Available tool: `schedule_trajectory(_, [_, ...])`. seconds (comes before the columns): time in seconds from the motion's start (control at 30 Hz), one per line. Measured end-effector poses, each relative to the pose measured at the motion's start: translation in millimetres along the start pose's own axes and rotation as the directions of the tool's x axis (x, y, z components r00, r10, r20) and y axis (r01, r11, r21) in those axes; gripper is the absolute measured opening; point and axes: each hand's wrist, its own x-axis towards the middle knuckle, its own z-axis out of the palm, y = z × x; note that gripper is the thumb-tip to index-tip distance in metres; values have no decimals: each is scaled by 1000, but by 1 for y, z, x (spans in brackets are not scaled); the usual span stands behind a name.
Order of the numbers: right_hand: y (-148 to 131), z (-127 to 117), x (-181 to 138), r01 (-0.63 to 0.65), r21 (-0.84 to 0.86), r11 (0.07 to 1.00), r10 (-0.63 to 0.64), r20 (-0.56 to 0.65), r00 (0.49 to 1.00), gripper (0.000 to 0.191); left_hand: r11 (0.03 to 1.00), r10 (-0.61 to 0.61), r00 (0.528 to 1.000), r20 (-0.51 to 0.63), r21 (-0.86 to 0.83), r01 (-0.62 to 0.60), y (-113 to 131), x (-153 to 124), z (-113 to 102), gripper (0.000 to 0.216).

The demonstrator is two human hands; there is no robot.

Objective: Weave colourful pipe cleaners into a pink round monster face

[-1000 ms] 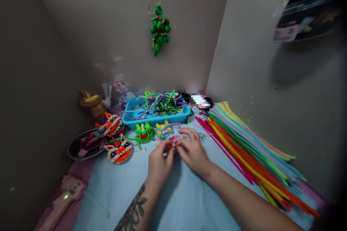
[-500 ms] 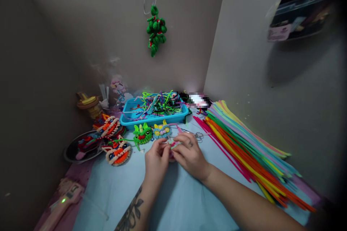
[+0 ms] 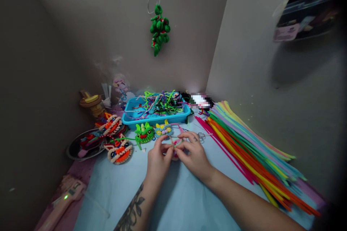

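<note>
My left hand [image 3: 158, 160] and my right hand [image 3: 192, 155] meet over the light blue table cover [image 3: 173, 202], fingers pinched together on a small pink pipe-cleaner piece [image 3: 175, 147] with a thin green strand. Just beyond the fingers lie a green pipe-cleaner figure [image 3: 144, 133] and a blue and yellow figure [image 3: 163, 130]. Small scissors [image 3: 201, 136] lie right of my right hand.
A blue tray [image 3: 154, 117] of mixed pipe-cleaner scraps stands at the back. Long coloured pipe cleaners [image 3: 252, 151] fan out on the right. Orange and cream figures [image 3: 119, 150], a dark bowl [image 3: 84, 146] and a pink glue gun [image 3: 63, 202] sit left. A green ornament [image 3: 159, 30] hangs on the wall.
Both hands stay together on the small piece; the fingers have shifted slightly as they work it. The view swayed left and came back.
</note>
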Motion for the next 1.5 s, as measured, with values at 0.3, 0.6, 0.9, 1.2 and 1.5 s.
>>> schedule_trajectory(0.3, [3,-4,3,-113,64,992,107,83,991,11,991,-67,997,-23,-116,64,-6,8,-2,29])
schedule_trajectory(0.6, [15,-1,5,-411,193,891,377,191,906,7,973,-96,990,103,-200,116,-7,5,-3,27])
schedule_trajectory(0.9, [10,12,0,-431,282,857,406,143,902,7,974,-74,997,32,-213,79,-8,4,5,17])
schedule_trajectory(1.2, [16,13,-1,-344,175,923,328,115,938,10,967,-100,992,74,-228,115,-5,4,3,21])
schedule_trajectory(1.5, [13,13,-2,-380,244,892,357,135,924,12,1000,2,1000,-1,-31,-2,-7,0,5,16])
